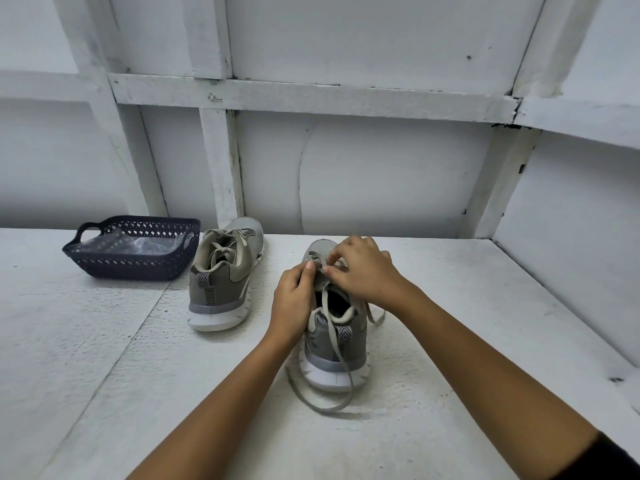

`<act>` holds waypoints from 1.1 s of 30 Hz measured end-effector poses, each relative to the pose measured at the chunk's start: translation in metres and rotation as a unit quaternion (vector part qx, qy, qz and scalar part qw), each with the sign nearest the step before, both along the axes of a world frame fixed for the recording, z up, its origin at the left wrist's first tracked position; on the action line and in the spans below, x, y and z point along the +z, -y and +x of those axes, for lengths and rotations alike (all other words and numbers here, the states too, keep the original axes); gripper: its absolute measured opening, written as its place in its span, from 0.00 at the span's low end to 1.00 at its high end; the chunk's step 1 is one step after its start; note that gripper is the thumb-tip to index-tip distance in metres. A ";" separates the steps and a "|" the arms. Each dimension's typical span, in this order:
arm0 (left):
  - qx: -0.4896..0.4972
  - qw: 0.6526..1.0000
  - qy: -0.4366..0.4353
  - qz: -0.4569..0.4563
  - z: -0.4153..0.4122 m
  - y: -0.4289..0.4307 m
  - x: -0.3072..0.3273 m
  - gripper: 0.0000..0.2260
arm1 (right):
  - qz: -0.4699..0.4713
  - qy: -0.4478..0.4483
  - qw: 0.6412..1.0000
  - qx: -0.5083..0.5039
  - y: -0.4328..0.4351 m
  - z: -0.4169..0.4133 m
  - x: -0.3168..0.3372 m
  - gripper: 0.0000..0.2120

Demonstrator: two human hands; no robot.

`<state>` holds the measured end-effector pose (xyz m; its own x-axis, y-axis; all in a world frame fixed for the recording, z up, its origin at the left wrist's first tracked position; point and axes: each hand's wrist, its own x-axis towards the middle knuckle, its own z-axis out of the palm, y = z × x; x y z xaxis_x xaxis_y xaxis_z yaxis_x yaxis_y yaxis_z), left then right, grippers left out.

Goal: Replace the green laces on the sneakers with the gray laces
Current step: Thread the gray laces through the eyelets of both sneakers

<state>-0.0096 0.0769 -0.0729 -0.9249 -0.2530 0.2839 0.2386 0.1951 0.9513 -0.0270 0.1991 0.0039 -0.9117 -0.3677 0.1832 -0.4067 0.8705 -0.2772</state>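
Two grey sneakers with white soles stand on the white table, heels toward me. The right sneaker (332, 337) is under my hands. My left hand (294, 299) grips its left side near the tongue, thumb pinching the lace. My right hand (363, 271) pinches the gray lace (329, 393) over the eyelets. Loose lace ends trail down over the heel and loop on the table in front; another end hangs off the right side. The left sneaker (221, 282) stands apart, laced in gray. No green lace is visible.
A dark blue perforated basket (135, 265) with clear plastic inside sits at the back left, beside the left sneaker. White walls with framing beams rise behind the table and along the right side.
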 end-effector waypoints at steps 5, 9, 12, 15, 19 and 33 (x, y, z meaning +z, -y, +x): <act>-0.009 1.000 0.002 0.016 0.005 -0.001 0.006 0.13 | -0.011 0.014 1.000 0.010 0.013 -0.009 -0.014 0.12; -0.004 0.999 0.000 0.046 0.004 0.000 0.004 0.10 | -0.214 0.007 0.974 0.068 -0.003 0.002 -0.014 0.05; 0.007 0.999 0.005 0.042 0.003 -0.001 0.003 0.09 | -0.332 0.099 0.932 0.109 -0.026 0.022 -0.001 0.12; 0.008 1.000 -0.001 0.030 0.003 -0.001 0.005 0.09 | -0.372 0.144 0.905 0.144 -0.046 0.036 0.011 0.16; 0.009 1.000 0.013 0.015 0.003 -0.001 0.005 0.11 | -0.368 0.174 0.900 0.155 -0.054 0.044 0.018 0.13; -0.050 0.996 -0.007 -0.068 0.029 -0.006 0.069 0.14 | -0.695 0.387 0.606 0.013 0.001 0.015 0.073 0.12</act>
